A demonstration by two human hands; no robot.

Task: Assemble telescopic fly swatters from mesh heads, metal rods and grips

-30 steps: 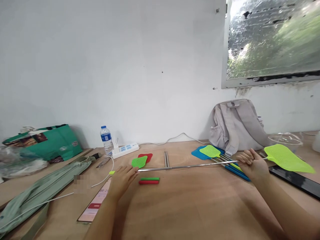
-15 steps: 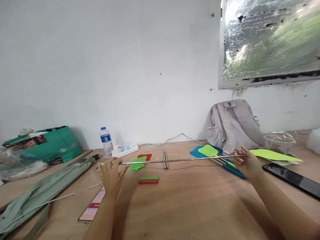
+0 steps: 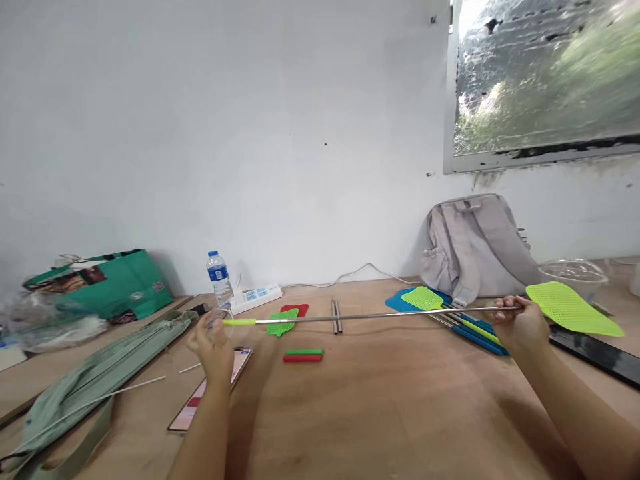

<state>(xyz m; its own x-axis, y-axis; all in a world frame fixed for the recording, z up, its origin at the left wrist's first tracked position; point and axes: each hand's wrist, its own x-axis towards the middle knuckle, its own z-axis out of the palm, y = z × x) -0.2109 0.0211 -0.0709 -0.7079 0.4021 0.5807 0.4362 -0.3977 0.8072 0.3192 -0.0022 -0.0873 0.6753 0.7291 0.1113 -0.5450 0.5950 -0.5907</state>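
Note:
A telescopic fly swatter (image 3: 375, 316) stretches across the view above the table, its thin metal rod drawn out long. My left hand (image 3: 214, 348) pinches the far left end of its yellow-green grip. On the other side, my right hand (image 3: 523, 330) closes round the rod just below the perforated yellow-green head. Beneath the rod, a green swatter head (image 3: 281, 323) overlaps a red swatter head (image 3: 301, 310). Two short metal tubes (image 3: 337, 317) stand side by side near them. Closer to me lie a green grip (image 3: 304, 352) and a red grip (image 3: 302, 359).
Several blue and yellow-green swatters (image 3: 477, 330) lie before a grey backpack (image 3: 475, 247). A black phone (image 3: 595, 357) rests at right. Leftward are a pink-screened phone (image 3: 186, 412), green cloth bag (image 3: 115, 373), water bottle (image 3: 218, 277), power strip (image 3: 257, 298) and teal bag (image 3: 125, 287).
The hands are farther apart. My left fingers are now at the grip's tip, baring more of the grip, and the swatter head on the right has turned to show more of its face.

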